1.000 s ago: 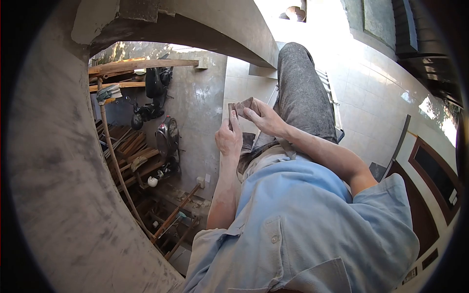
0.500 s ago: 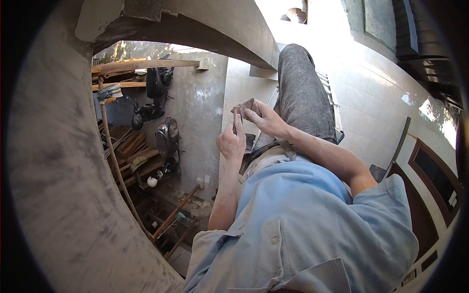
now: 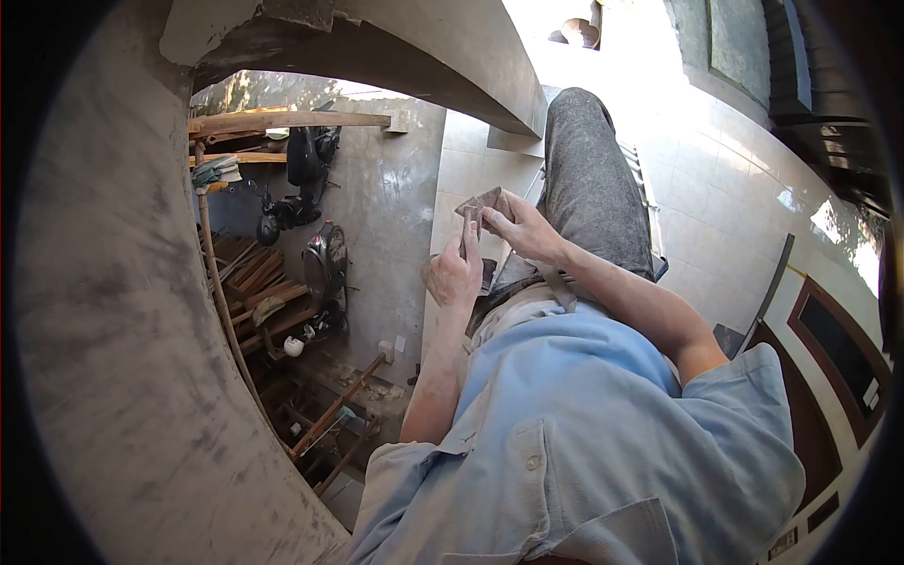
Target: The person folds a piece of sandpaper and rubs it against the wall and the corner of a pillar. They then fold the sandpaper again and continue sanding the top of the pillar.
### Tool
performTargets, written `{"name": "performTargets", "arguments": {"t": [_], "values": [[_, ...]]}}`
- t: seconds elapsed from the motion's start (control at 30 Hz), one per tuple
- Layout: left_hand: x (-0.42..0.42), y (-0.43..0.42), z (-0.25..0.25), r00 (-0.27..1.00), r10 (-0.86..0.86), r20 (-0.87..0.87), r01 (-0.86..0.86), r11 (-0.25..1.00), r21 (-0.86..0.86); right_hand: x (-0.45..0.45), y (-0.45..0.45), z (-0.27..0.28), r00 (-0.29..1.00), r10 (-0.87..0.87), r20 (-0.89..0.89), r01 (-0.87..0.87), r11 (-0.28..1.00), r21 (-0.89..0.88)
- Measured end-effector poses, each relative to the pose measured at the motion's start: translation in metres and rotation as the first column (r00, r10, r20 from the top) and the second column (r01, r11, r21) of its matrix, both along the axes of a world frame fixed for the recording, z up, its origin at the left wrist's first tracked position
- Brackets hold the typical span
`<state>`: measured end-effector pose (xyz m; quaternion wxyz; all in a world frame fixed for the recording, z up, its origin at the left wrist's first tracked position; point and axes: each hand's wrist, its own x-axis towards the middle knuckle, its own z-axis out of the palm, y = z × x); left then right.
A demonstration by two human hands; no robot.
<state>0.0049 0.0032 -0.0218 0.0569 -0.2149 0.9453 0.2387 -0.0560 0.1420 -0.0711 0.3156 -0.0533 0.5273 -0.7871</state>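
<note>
My left hand (image 3: 455, 276) is closed around a narrow, greyish-brown strip (image 3: 472, 226), which stands up between its fingers. Close beside it on the right, my right hand (image 3: 524, 231) pinches a folded, brown-grey sheet (image 3: 488, 199) that looks like sandpaper. The pointed end of the sheet lies over the top of the strip. Both hands look dusty and meet in front of my waist, next to my raised leg in grey trousers (image 3: 595, 179). The fingertips behind the sheet are hidden.
A rough plastered wall (image 3: 122, 311) curves along the left, joining a concrete beam (image 3: 424, 47) above. Far below are motorbikes (image 3: 325, 259), stacked wood (image 3: 259, 273) and a long pole (image 3: 215, 273). A ladder-like metal frame (image 3: 643, 184) stands behind my leg.
My left hand has moved slightly right and up, bringing the strip against the folded sheet. My right hand has shifted a little right with the sheet still pinched. The view has tilted slightly.
</note>
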Motion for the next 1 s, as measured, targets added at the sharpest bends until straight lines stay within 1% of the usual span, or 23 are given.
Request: {"name": "performTargets", "arguments": {"t": [0.07, 0.1, 0.17, 0.2, 0.27, 0.37, 0.4, 0.47, 0.5, 0.6, 0.67, 0.7, 0.77, 0.8, 0.87, 0.9, 0.97, 1.0], "values": [[-0.003, 0.002, -0.009, 0.997, 0.074, -0.017, -0.074, 0.997, 0.012, 0.000, -0.001, 0.000, 0.999, -0.033, 0.039, 0.034, 0.999, -0.021], [-0.001, 0.008, -0.008, 0.999, 0.050, 0.001, -0.050, 0.999, 0.017, 0.000, 0.000, 0.002, 0.997, -0.047, 0.058, 0.048, 0.998, -0.026], [0.001, 0.017, -0.002, 1.000, 0.009, 0.028, -0.009, 1.000, 0.022, -0.001, 0.006, 0.007, 0.999, -0.024, 0.041, 0.023, 1.000, 0.011], [0.000, 0.016, -0.004, 0.999, 0.037, 0.029, -0.038, 0.999, 0.026, -0.003, 0.007, 0.010, 0.999, -0.011, 0.031, 0.011, 1.000, 0.025], [-0.002, 0.011, -0.010, 0.995, 0.093, 0.034, -0.094, 0.995, 0.032, 0.002, 0.000, -0.010, 0.999, -0.034, 0.036, 0.034, 0.999, 0.015], [-0.003, 0.027, 0.002, 0.998, 0.024, 0.062, -0.024, 1.000, 0.005, -0.003, 0.008, 0.009, 0.999, -0.026, 0.026, 0.025, 0.998, 0.052], [-0.004, 0.024, -0.002, 0.998, 0.040, 0.040, -0.041, 0.999, 0.026, -0.006, 0.012, 0.018, 1.000, -0.014, 0.020, 0.013, 0.997, 0.075], [-0.007, 0.011, -0.009, 0.997, 0.075, -0.002, -0.074, 0.995, 0.062, -0.003, 0.009, 0.006, 1.000, -0.017, 0.019, 0.015, 0.994, 0.107], [-0.008, 0.010, -0.007, 0.998, 0.054, -0.006, -0.054, 0.997, 0.060, -0.002, 0.008, 0.007, 1.000, -0.017, 0.020, 0.015, 0.992, 0.122], [-0.009, 0.009, -0.004, 1.000, 0.006, -0.018, -0.005, 0.999, 0.052, -0.005, 0.010, 0.011, 0.998, 0.000, 0.058, -0.002, 0.999, 0.042], [-0.008, 0.006, -0.009, 1.000, -0.018, -0.017, 0.018, 0.999, 0.050, -0.004, 0.009, 0.013, 0.999, 0.009, 0.052, -0.014, 0.995, 0.096], [-0.009, 0.006, -0.010, 1.000, 0.001, -0.025, 0.000, 0.998, 0.063, -0.004, 0.010, 0.013, 0.999, 0.009, 0.052, -0.016, 0.992, 0.127], [-0.008, 0.003, -0.011, 0.998, 0.044, -0.035, -0.041, 0.995, 0.090, -0.001, 0.011, 0.011, 0.997, 0.005, 0.072, -0.009, 0.998, 0.059], [-0.008, 0.003, -0.010, 1.000, 0.026, -0.003, -0.025, 0.996, 0.087, -0.002, 0.010, 0.009, 0.997, 0.003, 0.078, -0.005, 1.000, 0.022], [-0.004, 0.003, -0.005, 0.998, -0.005, 0.064, 0.000, 0.997, 0.079, 0.001, 0.003, -0.001, 0.999, -0.026, 0.035, 0.026, 1.000, 0.006], [-0.004, 0.001, -0.008, 0.999, 0.012, 0.038, -0.015, 0.998, 0.063, 0.001, 0.002, 0.000, 0.999, -0.043, 0.014, 0.043, 0.999, -0.002], [-0.004, -0.004, -0.015, 0.999, 0.039, -0.015, -0.039, 0.999, 0.036, 0.001, 0.006, 0.003, 0.999, -0.027, 0.027, 0.026, 0.999, 0.026], [-0.004, -0.002, -0.014, 1.000, 0.002, -0.028, -0.001, 0.999, 0.039, 0.000, 0.007, 0.007, 0.999, -0.016, 0.032, 0.015, 0.999, 0.038]]}}
